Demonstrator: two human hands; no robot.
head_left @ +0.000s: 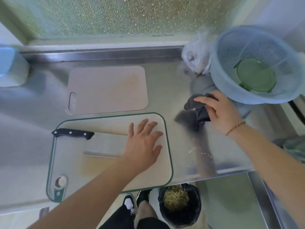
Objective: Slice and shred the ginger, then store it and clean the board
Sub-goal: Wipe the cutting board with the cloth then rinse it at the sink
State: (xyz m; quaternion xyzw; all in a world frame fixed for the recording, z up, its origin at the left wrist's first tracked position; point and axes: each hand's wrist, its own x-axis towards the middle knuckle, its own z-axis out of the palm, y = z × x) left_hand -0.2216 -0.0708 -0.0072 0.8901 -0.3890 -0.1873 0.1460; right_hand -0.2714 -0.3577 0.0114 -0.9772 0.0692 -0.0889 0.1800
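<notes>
Gleaming steel counter holds two boards beneath a frosted window.

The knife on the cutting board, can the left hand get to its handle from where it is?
Probably yes. The left hand lies flat and empty on the cutting board, over the blade end of the knife. The black handle lies bare to its left, with nothing between them.

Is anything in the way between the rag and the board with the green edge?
Nothing visible. The right hand grips the dark rag on bare steel counter right of the board; only tiny ginger scraps lie nearer the front edge.
</notes>
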